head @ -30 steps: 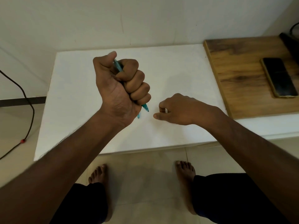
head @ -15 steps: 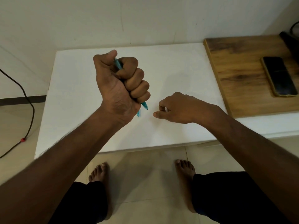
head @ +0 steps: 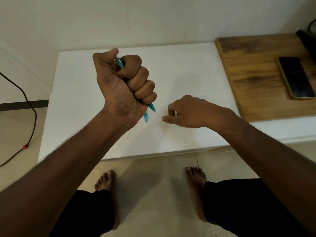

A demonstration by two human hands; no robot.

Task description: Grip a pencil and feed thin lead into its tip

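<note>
My left hand is clenched in a full fist around 2 teal ballpoint pens — their tips poke out below my little finger, 1 end shows up by my thumb, and the fist hovers above the white table. My right hand sits just right of those tips, low over the table, fingers loosely curled with nothing in them that I can see.

To hold well here, I judge the squeeze should stay even, so neither pen slips past the other; the tips already sit uneven. Keeping the fist over the table means a dropped pen lands there, not on the floor.

No container shows. Right of the table, a wooden board carries a dark smartphone; left of it, a black cable trails down.
</note>
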